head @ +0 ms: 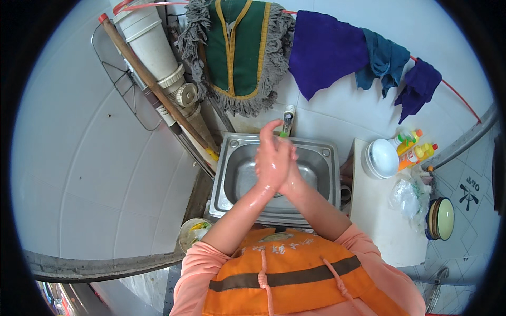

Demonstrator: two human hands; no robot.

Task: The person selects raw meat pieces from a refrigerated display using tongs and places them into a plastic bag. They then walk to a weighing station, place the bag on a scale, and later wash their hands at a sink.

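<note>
My left hand [272,164] and my right hand [293,178] are clasped together above a stainless steel sink [218,185]. Fingertips show around both sides of the clasp. The left hand lies uppermost and hides much of the right. One left digit points up toward the faucet [288,118], which has a green tip just beyond the fingers. Skin on both hands and wrists looks wet and shiny. No object shows between the palms, though their inner sides are hidden. Blur around the fingers obscures whether water runs.
A mop head [246,51] and purple cloth [328,49] hang on a red line. A wooden pole [146,77] leans beside a white drainpipe [148,51]. On the right, a white counter [379,221] holds bowls [382,158] and detergent bottles [413,156]. A bin [185,236] stands left.
</note>
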